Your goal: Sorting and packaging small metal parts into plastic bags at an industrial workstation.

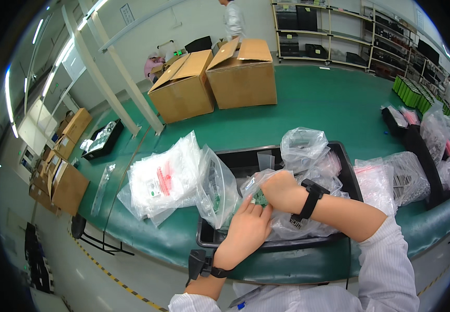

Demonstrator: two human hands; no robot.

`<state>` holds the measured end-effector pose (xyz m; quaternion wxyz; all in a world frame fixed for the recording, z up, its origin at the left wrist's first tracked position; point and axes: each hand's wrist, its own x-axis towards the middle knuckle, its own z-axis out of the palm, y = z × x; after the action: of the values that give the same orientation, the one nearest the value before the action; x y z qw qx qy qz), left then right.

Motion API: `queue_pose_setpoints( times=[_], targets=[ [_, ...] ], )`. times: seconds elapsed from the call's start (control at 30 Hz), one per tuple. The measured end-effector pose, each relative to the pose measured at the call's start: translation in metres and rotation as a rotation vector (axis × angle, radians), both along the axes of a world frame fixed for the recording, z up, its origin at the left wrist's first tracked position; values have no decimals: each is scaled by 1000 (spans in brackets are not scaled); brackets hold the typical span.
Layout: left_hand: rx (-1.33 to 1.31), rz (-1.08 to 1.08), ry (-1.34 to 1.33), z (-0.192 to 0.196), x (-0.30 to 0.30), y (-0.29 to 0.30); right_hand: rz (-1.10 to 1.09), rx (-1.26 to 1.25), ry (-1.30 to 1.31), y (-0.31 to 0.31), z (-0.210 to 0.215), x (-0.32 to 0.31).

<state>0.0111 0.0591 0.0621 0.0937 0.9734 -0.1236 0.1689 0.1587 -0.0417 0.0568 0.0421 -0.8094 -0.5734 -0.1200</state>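
Hands (246,226) (282,190) meet over green board (259,198), mostly hidden.

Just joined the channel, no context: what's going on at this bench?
A person in a white coat works over a black plastic tray full of clear plastic bags. Both hands, left and right, grip one clear bag holding a small green circuit board. More bagged parts lie on the green table, with two open cardboard boxes behind.
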Motion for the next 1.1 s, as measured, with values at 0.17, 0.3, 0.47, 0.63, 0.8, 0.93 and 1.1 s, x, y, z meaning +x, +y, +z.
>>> queue_pose_setpoints(
  times=[0.17, 0.3, 0.47, 0.63, 0.8, 0.93, 1.1],
  targets=[
    [-154, -104, -116, 49, -28, 3, 142, -103, 101, -16, 20, 9],
    [-427, 110, -516, 81, -59, 40, 222, 44, 203, -14, 90, -21],
    [-323, 523, -527, 83, -24, 58, 470, 511, 37, 26, 116, -49],
    [-260, 708, -106, 45, -19, 70, -45, 394, 70, 53, 86, -62],
    [-838, 542, 49, 3, -32, 103, 28, 99, 436, 48, 44, -27],
    [-1629, 389, -59, 16, -54, 109, 168, 351, 705, 20, 69, -24],
    [-857, 415, -493, 51, -70, 61, 120, -9, 591, -50, 135, -35]
  ],
)
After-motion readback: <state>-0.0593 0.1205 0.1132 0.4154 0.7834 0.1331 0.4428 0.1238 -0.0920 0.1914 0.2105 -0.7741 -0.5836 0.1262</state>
